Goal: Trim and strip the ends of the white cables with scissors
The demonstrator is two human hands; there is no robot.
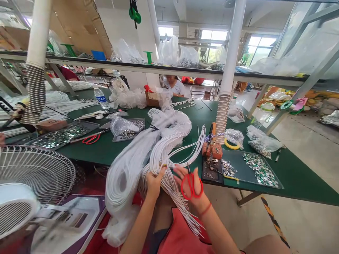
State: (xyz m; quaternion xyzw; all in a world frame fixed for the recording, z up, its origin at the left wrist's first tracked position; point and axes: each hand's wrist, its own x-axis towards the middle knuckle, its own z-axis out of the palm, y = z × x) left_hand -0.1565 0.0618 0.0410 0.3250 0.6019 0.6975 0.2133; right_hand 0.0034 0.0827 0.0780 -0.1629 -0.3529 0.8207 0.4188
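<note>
My left hand [154, 181] is closed around part of a bundle of thin white cables [161, 151] in front of me. A small yellowish bit shows at its fingertips, too small to name. Just right of the bundle is my right hand [197, 199], palm turned up and fingers stretched out and slightly blurred. A pair of red-handled scissors [192, 186] rests in that palm, held by the hand, blades pointing away. The cable ends hang down over my lap. Clear plastic wrap [124, 173] covers a coiled part of the cables to the left.
A fan [37, 176] stands close on the left. On the green table [299, 176], a soldering stand [212, 151] and a tray of small metal parts [238, 158] sit to the right. Other red scissors [91, 139] lie left. A person [175, 86] sits across.
</note>
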